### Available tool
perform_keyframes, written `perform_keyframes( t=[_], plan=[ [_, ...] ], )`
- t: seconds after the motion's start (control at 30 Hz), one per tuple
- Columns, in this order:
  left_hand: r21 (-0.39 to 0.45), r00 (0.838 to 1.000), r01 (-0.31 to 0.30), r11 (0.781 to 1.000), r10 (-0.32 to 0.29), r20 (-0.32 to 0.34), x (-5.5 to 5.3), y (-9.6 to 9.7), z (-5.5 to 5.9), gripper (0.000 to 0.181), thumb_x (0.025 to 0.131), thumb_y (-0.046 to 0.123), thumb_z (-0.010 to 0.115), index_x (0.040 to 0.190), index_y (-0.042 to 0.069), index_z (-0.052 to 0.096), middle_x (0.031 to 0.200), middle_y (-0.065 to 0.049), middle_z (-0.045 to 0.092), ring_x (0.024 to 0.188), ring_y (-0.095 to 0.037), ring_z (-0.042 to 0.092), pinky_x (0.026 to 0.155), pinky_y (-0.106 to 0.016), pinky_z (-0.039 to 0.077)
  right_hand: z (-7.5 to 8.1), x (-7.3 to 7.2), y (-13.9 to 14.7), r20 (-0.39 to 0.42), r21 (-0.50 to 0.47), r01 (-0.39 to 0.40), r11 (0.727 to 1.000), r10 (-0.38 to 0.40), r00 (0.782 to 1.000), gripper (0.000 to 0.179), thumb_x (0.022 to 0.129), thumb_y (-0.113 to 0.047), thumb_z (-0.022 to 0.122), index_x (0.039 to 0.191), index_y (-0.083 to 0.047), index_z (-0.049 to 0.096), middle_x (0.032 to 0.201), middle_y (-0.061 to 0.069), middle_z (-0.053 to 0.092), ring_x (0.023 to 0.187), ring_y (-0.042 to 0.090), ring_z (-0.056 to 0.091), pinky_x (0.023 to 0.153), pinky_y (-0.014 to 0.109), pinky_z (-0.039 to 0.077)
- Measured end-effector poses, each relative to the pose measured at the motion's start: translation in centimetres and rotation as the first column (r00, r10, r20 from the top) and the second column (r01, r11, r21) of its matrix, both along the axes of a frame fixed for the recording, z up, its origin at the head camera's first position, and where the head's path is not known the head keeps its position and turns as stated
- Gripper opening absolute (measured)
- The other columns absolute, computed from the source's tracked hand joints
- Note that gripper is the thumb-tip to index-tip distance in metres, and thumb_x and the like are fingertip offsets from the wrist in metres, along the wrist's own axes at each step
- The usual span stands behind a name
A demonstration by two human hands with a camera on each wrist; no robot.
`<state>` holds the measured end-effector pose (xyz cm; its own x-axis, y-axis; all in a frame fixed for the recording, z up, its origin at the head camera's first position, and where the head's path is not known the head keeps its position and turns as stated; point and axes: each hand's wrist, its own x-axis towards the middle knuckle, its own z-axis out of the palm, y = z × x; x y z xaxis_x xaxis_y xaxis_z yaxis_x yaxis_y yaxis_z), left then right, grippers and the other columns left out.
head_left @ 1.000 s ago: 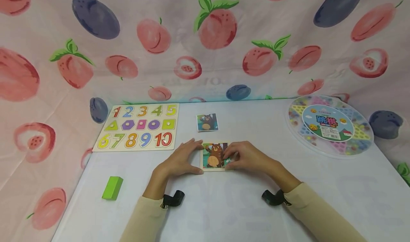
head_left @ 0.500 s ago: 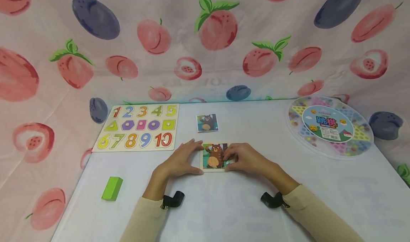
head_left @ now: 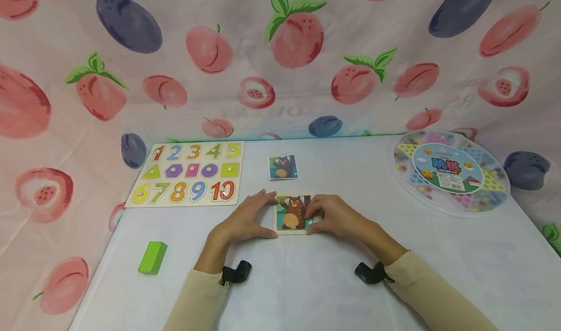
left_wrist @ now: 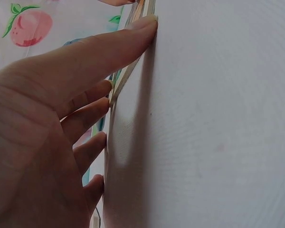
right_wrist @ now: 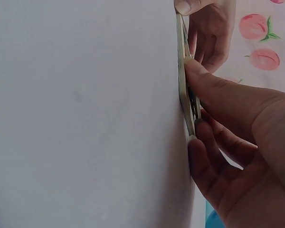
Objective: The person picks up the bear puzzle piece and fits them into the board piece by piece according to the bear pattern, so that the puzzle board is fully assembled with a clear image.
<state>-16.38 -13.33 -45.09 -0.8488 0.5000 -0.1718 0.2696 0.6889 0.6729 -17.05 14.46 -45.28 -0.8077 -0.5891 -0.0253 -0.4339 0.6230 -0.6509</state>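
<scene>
A small square wooden bear jigsaw puzzle [head_left: 292,215] lies on the white table in the head view. My left hand [head_left: 246,219] spreads thumb and fingers along its left side; the thumb [left_wrist: 141,31] touches the near corner in the left wrist view. My right hand [head_left: 335,215] pinches a puzzle piece [head_left: 310,220] at the bear's right side. Seen from the right wrist, this piece [right_wrist: 196,107] tilts up from the board [right_wrist: 181,78], between the thumb and fingers. The right fingers hide part of the picture. A bear picture card [head_left: 283,167] lies behind the puzzle.
A number and shape board [head_left: 186,175] lies at the back left. Nearer on the left is a green block [head_left: 153,257]. A round transparent Chinese checkers box [head_left: 451,173] sits at the back right. Fruit-patterned cloth [head_left: 258,44] hangs behind and left of the table.
The right wrist has shifted very slightly to the left. Both hands stay at the puzzle, and the objects keep their places.
</scene>
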Motion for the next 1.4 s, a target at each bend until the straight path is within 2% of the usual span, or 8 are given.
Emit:
perform_keyframes(
  t=[0.17, 0.87, 1.03, 1.4],
  plan=[
    [-0.001, 1.0, -0.001, 1.0, 0.001, 0.007, -0.01, -0.05, 0.0, 0.077, 0.075, 0.029, 0.09, 0.142, 0.015, 0.056, 0.165, -0.002, 0.04, 0.162, -0.027, 0.017, 0.135, -0.052, 0.008, -0.04, 0.03, 0.09, 0.034, -0.011, 0.012, 1.0, -0.012, 0.999, 0.024, 0.074, -0.023, 0.092, 0.093, -0.013, 0.08, 0.102, -0.002, 0.069, 0.095, 0.01, 0.06, 0.085, 0.025, 0.055],
    [0.002, 1.0, -0.003, 1.0, 0.003, 0.012, 0.01, 0.02, -0.07, 0.077, 0.076, 0.029, 0.09, 0.143, 0.016, 0.056, 0.166, -0.002, 0.039, 0.162, -0.027, 0.017, 0.135, -0.052, 0.008, -0.04, -0.12, 0.54, 0.098, -0.032, -0.003, 0.999, 0.006, 0.995, 0.022, 0.079, -0.017, 0.088, 0.098, -0.011, 0.079, 0.105, 0.001, 0.066, 0.09, 0.012, 0.055, 0.074, 0.019, 0.051],
    [-0.004, 1.0, -0.002, 1.0, 0.002, 0.009, 0.04, -0.07, -0.02, 0.076, 0.075, 0.031, 0.09, 0.142, 0.016, 0.056, 0.165, -0.003, 0.039, 0.162, -0.028, 0.018, 0.135, -0.052, 0.01, -0.07, -0.04, 0.58, 0.116, -0.039, -0.005, 0.999, 0.01, 0.993, 0.021, 0.081, -0.02, 0.086, 0.099, -0.012, 0.079, 0.107, 0.001, 0.065, 0.088, 0.013, 0.055, 0.07, 0.017, 0.049],
    [-0.005, 1.0, 0.006, 1.0, -0.006, 0.007, -0.06, 0.0, -0.05, 0.077, 0.075, 0.031, 0.09, 0.143, 0.015, 0.056, 0.165, -0.003, 0.04, 0.162, -0.028, 0.018, 0.134, -0.052, 0.01, 0.05, 0.26, 0.95, 0.13, -0.046, -0.018, 0.999, 0.023, 0.991, 0.023, 0.086, -0.027, 0.083, 0.104, -0.014, 0.077, 0.111, -0.001, 0.064, 0.088, 0.014, 0.055, 0.072, 0.018, 0.049]
  ],
)
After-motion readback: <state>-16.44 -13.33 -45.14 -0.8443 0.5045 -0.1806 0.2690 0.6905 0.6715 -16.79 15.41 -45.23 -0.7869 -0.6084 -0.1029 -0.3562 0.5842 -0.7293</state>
